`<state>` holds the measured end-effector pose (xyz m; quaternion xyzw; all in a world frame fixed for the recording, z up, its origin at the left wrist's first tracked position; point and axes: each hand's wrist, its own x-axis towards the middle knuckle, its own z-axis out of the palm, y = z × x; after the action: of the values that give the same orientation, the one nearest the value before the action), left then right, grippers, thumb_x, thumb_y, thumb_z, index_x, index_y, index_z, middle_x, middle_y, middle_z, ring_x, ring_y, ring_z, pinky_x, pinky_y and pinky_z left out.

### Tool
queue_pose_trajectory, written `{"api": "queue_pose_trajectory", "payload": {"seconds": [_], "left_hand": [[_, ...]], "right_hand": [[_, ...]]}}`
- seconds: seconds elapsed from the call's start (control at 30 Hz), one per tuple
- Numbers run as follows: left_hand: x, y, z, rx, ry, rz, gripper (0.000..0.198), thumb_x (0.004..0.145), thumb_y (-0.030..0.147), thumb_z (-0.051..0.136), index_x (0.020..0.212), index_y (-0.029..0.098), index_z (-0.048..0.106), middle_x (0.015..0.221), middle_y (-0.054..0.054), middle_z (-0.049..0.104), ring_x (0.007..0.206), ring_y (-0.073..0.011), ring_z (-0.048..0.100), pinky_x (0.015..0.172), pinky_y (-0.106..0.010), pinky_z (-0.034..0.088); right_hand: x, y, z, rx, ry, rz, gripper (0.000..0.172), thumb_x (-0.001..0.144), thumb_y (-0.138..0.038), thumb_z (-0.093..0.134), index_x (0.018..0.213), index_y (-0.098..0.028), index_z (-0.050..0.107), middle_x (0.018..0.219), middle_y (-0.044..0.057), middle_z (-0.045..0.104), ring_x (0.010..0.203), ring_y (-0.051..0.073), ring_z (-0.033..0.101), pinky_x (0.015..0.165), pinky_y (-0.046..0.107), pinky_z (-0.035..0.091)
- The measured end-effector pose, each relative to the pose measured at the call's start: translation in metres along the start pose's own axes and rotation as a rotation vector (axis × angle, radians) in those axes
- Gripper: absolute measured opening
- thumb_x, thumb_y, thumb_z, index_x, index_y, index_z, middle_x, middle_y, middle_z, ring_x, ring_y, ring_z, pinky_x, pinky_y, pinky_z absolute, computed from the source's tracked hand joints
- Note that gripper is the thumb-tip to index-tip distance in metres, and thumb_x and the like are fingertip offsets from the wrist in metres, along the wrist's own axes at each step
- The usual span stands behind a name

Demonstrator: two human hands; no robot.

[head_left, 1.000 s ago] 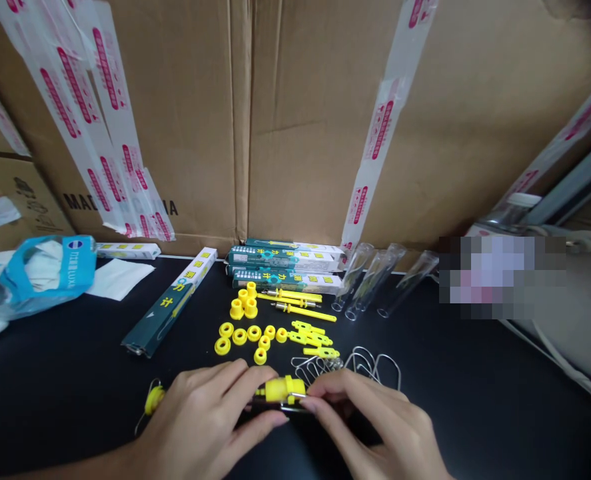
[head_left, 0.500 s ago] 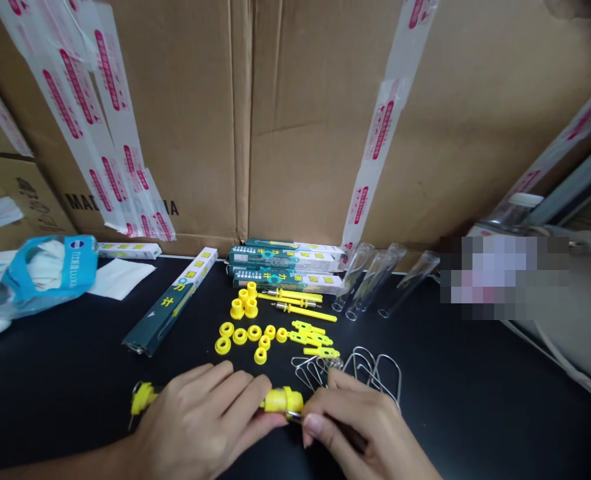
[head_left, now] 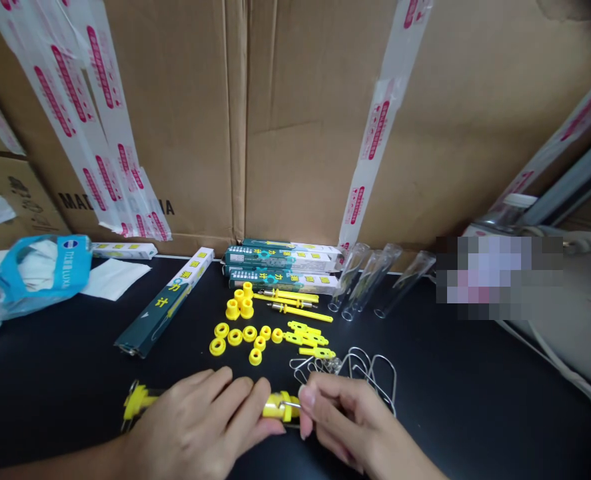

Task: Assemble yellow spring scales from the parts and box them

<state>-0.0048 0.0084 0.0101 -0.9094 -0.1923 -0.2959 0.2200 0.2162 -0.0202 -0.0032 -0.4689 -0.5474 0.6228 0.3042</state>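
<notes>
The left hand [head_left: 190, 420] wraps firmly around a yellow-capped tube [head_left: 280, 407], holding it steady just in front of the wire hooks [head_left: 370, 377], while the right hand [head_left: 352, 420] pinches a thin metal pin [head_left: 291, 404] close against the cap.

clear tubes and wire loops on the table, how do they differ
The clear tubes are straight and see-through, the wire loops thin, bent metal. The tubes lie apart, side by side near the cardboard, while the loops overlap in a tangle closer to the right hand. Both rest on the black table, right of the yellow parts.
</notes>
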Motion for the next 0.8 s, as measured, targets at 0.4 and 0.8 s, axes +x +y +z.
{"api": "queue_pose_trajectory", "payload": {"seconds": [0.4, 0.8], "left_hand": [[-0.003, -0.001, 0.002, -0.128, -0.070, -0.107, 0.040, 0.110, 0.031, 0.038, 0.088, 0.018, 0.068, 0.064, 0.003, 0.070, 0.050, -0.0157, 0.067, 0.046, -0.032, 0.049], [0.006, 0.000, -0.007, 0.048, -0.016, 0.009, 0.049, 0.112, 0.015, 0.026, 0.088, 0.016, 0.069, 0.067, 0.004, 0.077, 0.053, -0.0133, 0.071, 0.047, -0.032, 0.047]], "right_hand": [[-0.007, 0.001, -0.011, -1.255, 0.303, -1.011, 0.026, 0.107, -0.015, 0.042, 0.124, -0.008, 0.061, 0.097, 0.010, 0.079, 0.083, 0.021, 0.075, 0.074, 0.029, 0.060], [-0.014, -0.009, -0.003, -1.445, 0.217, -0.992, 0.046, 0.107, -0.009, 0.020, 0.122, -0.003, 0.064, 0.106, 0.010, 0.081, 0.091, 0.025, 0.076, 0.078, 0.030, 0.060]]}}
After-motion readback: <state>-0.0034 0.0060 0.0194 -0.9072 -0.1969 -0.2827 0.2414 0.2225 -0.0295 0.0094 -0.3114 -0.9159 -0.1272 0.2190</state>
